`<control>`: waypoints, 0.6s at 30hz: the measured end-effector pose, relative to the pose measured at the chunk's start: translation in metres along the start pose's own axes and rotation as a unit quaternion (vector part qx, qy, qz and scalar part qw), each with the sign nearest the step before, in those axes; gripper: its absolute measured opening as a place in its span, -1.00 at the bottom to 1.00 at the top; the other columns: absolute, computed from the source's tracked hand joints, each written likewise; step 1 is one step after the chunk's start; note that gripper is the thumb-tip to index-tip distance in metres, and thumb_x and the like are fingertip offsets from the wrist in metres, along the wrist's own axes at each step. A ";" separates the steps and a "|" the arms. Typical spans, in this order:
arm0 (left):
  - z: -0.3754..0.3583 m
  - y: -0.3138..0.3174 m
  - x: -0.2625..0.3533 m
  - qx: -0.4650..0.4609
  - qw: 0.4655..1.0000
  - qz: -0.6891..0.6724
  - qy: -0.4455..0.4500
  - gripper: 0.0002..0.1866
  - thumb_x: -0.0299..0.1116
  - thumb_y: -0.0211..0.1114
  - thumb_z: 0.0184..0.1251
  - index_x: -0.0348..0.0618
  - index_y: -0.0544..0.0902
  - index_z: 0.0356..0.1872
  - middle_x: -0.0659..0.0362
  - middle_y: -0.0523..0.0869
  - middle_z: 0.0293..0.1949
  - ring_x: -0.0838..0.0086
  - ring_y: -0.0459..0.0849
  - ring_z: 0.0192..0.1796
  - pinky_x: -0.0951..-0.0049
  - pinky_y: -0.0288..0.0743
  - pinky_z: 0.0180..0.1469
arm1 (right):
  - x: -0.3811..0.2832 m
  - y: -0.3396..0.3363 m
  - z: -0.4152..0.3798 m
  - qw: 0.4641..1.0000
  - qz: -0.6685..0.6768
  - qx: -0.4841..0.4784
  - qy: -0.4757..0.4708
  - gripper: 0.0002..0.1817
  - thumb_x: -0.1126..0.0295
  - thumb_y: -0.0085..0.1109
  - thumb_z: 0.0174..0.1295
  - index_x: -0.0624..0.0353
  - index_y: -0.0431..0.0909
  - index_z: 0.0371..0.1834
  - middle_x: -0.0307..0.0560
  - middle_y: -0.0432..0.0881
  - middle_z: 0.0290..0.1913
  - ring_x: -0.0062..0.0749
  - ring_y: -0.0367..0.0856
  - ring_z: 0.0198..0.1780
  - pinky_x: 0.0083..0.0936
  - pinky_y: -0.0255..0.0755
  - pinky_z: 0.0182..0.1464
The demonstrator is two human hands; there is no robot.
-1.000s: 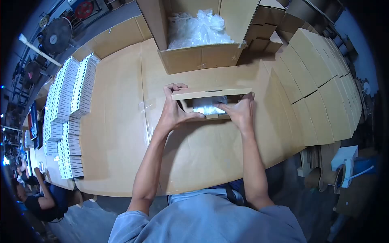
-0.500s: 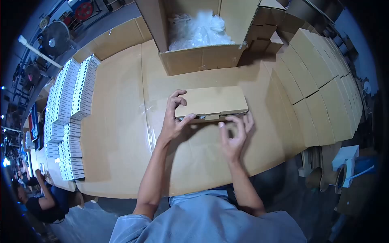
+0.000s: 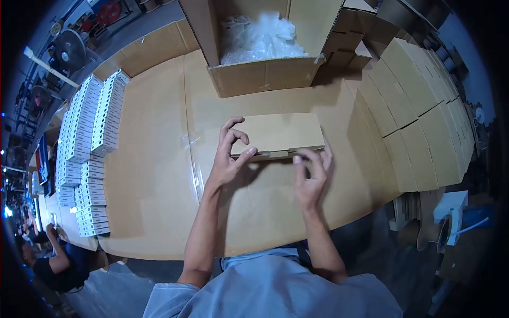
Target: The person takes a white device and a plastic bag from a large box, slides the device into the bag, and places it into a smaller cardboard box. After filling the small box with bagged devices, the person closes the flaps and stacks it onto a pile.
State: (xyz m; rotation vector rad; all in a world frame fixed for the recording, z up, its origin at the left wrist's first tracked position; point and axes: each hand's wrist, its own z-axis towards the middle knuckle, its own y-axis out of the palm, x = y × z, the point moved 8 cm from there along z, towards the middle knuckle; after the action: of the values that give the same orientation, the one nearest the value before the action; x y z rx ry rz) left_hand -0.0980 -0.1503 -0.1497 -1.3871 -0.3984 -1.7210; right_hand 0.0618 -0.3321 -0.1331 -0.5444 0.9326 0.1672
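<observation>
A small brown cardboard box (image 3: 281, 130) lies in front of me with its lid down and a small tab at the middle of its front edge. My left hand (image 3: 231, 151) grips the box's left end, thumb on the front edge and fingers curled over the left side. At the front right corner, my right hand (image 3: 313, 177) has its fingers bent around the box's edge, with the thumb raised close to the front flap. Its fingertips are slightly blurred. What the box contains is hidden.
A large open carton (image 3: 265, 77) holding clear plastic bags (image 3: 265, 40) stands at the back. Stacks of small white boxes (image 3: 85, 122) line the left side. Brown cardboard boxes (image 3: 413, 127) are piled on the right. Another person (image 3: 58, 262) sits at the lower left.
The dark gap along the box's front edge has narrowed. My right thumb has moved slightly up and right, nearer its fingers. The left hand has barely moved.
</observation>
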 end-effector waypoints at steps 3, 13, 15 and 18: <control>-0.001 0.001 -0.005 -0.005 0.999 -0.033 -0.021 -0.75 -0.31 0.45 0.25 -0.08 0.53 -0.19 0.00 0.31 0.44 0.10 0.23 0.55 0.05 0.21 0.50 | 0.027 -0.014 0.019 0.998 0.043 0.010 0.047 -0.80 0.56 0.39 0.22 0.21 0.72 -0.10 0.06 0.63 0.17 -0.18 0.61 0.18 -0.32 0.48 0.22; -0.001 0.001 -0.003 -0.022 0.998 -0.053 -0.033 -0.89 -0.42 0.31 0.33 -0.12 0.66 -0.16 0.00 0.22 0.50 0.21 0.20 0.60 0.14 0.34 0.45 | 0.006 -0.021 0.038 0.989 -0.048 -0.066 -0.124 -0.81 0.67 0.38 0.11 0.27 0.72 -0.20 0.04 0.70 0.04 -0.05 0.66 0.17 -0.29 0.59 0.13; -0.001 0.006 -0.005 -0.042 0.993 -0.095 -0.057 -0.92 -0.38 0.30 0.37 -0.11 0.67 -0.19 -0.02 0.24 0.50 0.21 0.10 0.64 0.17 0.36 0.41 | -0.012 -0.009 0.030 0.964 -0.103 -0.103 -0.223 -0.82 0.66 0.36 0.10 0.32 0.71 -0.20 0.05 0.68 0.09 0.05 0.59 0.31 -0.12 0.53 0.26; 0.001 0.005 0.007 -0.052 0.994 -0.064 -0.076 -0.91 -0.41 0.24 0.43 -0.12 0.70 -0.22 -0.02 0.26 0.53 0.23 0.18 0.62 0.22 0.44 0.34 | -0.021 -0.005 0.030 0.938 -0.173 -0.148 -0.260 -0.81 0.61 0.36 0.12 0.30 0.71 -0.18 0.03 0.68 0.12 0.08 0.55 0.35 -0.03 0.42 0.37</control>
State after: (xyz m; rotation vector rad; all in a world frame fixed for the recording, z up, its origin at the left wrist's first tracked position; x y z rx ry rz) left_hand -0.0938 -0.1556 -0.1448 -1.6038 -0.4986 -1.7661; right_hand 0.0729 -0.3188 -0.1002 -0.8829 0.2848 0.1232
